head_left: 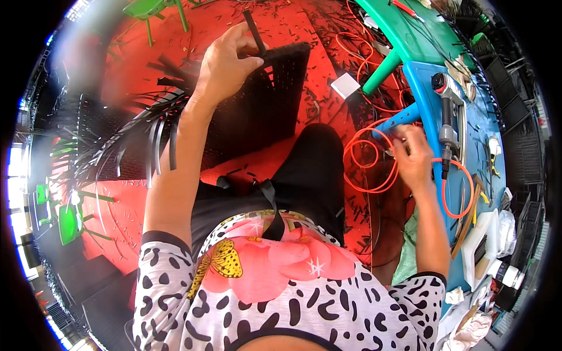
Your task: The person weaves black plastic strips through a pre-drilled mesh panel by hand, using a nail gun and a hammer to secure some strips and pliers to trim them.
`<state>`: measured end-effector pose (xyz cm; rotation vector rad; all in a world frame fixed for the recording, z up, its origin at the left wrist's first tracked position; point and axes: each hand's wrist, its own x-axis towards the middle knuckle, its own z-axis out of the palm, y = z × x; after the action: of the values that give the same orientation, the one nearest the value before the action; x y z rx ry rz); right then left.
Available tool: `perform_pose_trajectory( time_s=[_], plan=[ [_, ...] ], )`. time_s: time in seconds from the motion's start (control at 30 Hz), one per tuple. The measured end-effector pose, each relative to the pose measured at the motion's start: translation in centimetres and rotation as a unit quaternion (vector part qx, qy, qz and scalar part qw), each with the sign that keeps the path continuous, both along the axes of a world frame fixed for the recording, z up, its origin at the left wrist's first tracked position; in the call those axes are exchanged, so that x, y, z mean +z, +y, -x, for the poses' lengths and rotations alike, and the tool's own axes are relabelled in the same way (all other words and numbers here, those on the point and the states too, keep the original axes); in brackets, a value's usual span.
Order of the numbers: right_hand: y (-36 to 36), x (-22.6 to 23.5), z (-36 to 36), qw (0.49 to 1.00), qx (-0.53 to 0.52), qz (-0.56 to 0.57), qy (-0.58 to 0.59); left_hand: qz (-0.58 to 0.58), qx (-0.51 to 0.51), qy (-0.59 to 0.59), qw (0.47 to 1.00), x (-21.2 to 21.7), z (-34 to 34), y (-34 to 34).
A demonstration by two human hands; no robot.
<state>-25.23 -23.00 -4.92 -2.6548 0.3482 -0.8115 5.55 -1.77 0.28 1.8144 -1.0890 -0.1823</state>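
My left hand (225, 61) is raised ahead of me, fingers closed on a black flat strip (255, 34) that sticks up from a black woven panel (263, 99). The panel stands upright on the red floor in front of my knees, with several loose black strips (158, 143) fanning out at its left side. My right hand (413, 158) is at the edge of the blue table (430, 111), fingers curled around a small item that I cannot make out, next to a coiled orange hose (374, 158). A grey air tool (448, 126) lies on the table just beyond that hand.
A green table (410, 35) stands behind the blue one. Small tools, white containers (483, 240) and rags crowd the blue table's near end. Black offcuts litter the red floor (134, 216). A white block (345, 86) lies on the floor. Green chairs (70, 219) stand at left.
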Motion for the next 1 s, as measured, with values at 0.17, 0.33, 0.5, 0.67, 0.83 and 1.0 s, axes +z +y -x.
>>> perform_pose_trajectory(
  time_s=[0.17,0.33,0.5,0.67,0.83,1.0],
  plan=[
    [3.6,-5.7,2.9,0.992,-0.034,-0.118,0.025,-0.063,0.057,-0.224,0.971,-0.4,-0.1,-1.9],
    [4.9,-8.1,6.6,0.976,-0.112,-0.187,0.02,0.019,-0.005,0.034,0.999,0.0,-1.7,0.8],
    [0.6,-4.4,15.7,0.927,-0.296,-0.132,-0.19,0.099,-0.09,0.064,0.989,-1.1,-2.6,-1.1],
    [-6.8,-2.5,24.0,0.854,-0.493,-0.093,-0.142,0.082,-0.041,0.063,0.994,-0.8,-2.8,0.0],
    [-10.0,-3.9,26.6,0.867,-0.433,0.069,0.236,-0.051,0.035,-0.304,0.951,-0.1,-1.5,0.7],
    [-13.7,-4.4,30.3,0.79,-0.503,0.122,0.33,0.048,0.105,-0.039,0.993,-0.8,0.3,-0.8]
  ],
)
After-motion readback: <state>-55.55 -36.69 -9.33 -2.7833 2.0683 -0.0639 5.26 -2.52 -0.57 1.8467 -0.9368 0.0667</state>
